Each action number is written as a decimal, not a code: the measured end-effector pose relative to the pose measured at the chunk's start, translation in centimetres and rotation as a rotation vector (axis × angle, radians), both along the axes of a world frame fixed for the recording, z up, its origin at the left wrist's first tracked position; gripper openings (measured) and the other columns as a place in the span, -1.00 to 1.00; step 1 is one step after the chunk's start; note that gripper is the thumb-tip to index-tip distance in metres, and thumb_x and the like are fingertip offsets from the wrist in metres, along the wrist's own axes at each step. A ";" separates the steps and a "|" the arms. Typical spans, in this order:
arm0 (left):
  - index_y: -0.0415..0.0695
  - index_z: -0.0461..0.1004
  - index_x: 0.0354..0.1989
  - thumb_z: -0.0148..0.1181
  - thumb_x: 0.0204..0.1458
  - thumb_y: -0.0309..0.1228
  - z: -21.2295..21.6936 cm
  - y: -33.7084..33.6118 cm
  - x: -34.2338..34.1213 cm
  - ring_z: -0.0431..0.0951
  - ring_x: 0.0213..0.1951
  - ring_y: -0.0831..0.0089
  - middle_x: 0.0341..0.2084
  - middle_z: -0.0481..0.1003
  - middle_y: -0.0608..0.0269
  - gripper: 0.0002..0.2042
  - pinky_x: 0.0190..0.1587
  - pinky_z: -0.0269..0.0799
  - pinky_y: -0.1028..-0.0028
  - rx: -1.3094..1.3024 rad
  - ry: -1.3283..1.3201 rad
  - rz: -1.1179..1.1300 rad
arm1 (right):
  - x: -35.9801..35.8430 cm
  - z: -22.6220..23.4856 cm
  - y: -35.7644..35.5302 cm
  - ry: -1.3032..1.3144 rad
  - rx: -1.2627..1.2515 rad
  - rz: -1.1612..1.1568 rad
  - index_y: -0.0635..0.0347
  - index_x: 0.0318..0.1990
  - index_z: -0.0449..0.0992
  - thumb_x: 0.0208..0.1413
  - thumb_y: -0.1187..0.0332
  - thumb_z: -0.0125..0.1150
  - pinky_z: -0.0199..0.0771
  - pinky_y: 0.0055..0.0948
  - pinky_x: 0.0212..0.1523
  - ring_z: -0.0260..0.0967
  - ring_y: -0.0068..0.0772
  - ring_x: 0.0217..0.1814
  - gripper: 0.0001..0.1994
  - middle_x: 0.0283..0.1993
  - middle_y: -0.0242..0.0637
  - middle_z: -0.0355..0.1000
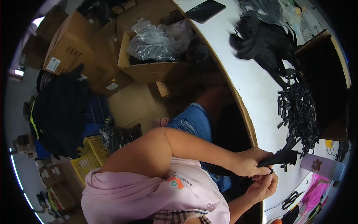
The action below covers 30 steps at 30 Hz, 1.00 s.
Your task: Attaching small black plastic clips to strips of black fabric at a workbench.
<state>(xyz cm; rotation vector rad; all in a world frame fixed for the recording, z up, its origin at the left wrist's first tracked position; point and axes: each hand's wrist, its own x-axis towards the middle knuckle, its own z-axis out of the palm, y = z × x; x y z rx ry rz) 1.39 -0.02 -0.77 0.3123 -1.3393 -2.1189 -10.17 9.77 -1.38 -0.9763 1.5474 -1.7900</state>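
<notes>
My left hand (249,162) reaches across my body to the edge of the white table (253,86) and grips a black strap (281,158) by its end. Just below it, my right hand (263,186) pinches the same strap from underneath with curled fingers. The strap's free end lies on the table beside a heap of short black strap pieces (298,112). Its other end hangs down over the table edge toward my lap.
A pile of longer black straps (261,41), a dark phone (205,10), a lilac bottle (322,167), black scissors (292,199) and an open cardboard box (328,74) are on the table. Cardboard boxes (71,41), a plastic bag (156,41) and a yellow crate (89,158) stand on the floor to the left.
</notes>
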 end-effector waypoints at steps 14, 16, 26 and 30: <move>-0.23 0.25 -0.25 -0.04 0.01 -0.48 -0.6 -0.1 0.2 0.39 -0.64 0.53 -0.58 0.35 0.23 -0.85 -0.61 0.37 0.55 0.322 0.014 0.046 | -2.6 3.7 -4.4 0.874 0.219 0.088 0.32 -0.09 0.32 -0.09 0.44 0.07 0.22 -0.39 -0.07 0.28 -0.29 -0.16 -0.66 -0.19 -0.13 0.33; -0.25 0.23 -0.24 -0.05 0.00 -0.47 -0.2 -1.1 0.4 0.46 -0.57 0.41 -0.59 0.36 0.16 -0.83 -0.48 0.42 0.49 0.362 0.017 -0.035 | -4.2 4.3 -7.1 1.223 0.382 -0.034 0.09 0.06 0.21 -0.09 0.28 0.09 -0.05 -0.19 0.10 -0.02 0.00 0.13 -0.52 0.15 -0.02 0.03; -0.19 0.33 -0.32 0.01 -0.02 -0.42 -0.5 -2.2 -0.1 0.34 -0.50 0.62 -0.57 0.32 0.33 -0.87 -0.45 0.29 0.63 0.307 -0.150 0.090 | -7.4 3.6 -2.2 1.289 0.646 0.123 -0.02 0.09 0.19 -0.01 0.10 -0.05 -0.15 -0.17 0.17 -0.10 -0.10 0.23 -0.53 0.20 -0.19 0.00; -0.19 0.35 -0.34 0.02 -0.02 -0.42 -0.8 -1.8 -0.9 0.31 -0.50 0.65 -0.56 0.33 0.37 -0.88 -0.43 0.23 0.66 0.266 -0.177 0.101 | -7.8 3.4 -1.3 1.078 0.341 -0.224 0.13 -0.13 0.40 -0.15 0.37 0.16 0.14 -0.33 -0.05 0.19 -0.22 -0.07 -0.66 -0.11 -0.20 0.31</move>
